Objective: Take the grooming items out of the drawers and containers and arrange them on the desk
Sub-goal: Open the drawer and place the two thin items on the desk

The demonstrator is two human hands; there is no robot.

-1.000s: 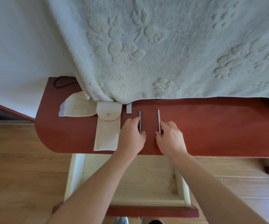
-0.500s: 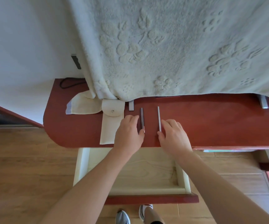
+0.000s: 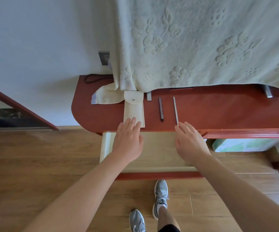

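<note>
On the red-brown desk (image 3: 219, 111) lie a cream pouch with a snap flap (image 3: 133, 108), a dark slim tool (image 3: 161, 109) and a thin grey metal file (image 3: 175, 110), side by side and pointing away from me. My left hand (image 3: 128, 141) hovers flat with straight fingers over the pouch's near end. My right hand (image 3: 191, 143) is flat too, with its fingertips at the near tip of the file. Neither hand holds anything. Below the desk edge an open pale wooden drawer (image 3: 106, 144) sticks out under my hands.
A cream embossed blanket (image 3: 202, 44) hangs over the back of the desk, with a folded corner (image 3: 105, 97) on the left. A short grey metal piece (image 3: 149, 96) lies by the pouch. A wall socket (image 3: 104, 57) and black cable (image 3: 93, 79) are at the back left. Wooden floor and my shoes (image 3: 160, 198) are below.
Both hands have drawn back from the two tools toward the desk's front edge and spread apart. The view has pulled back and the tools stay where they lay.
</note>
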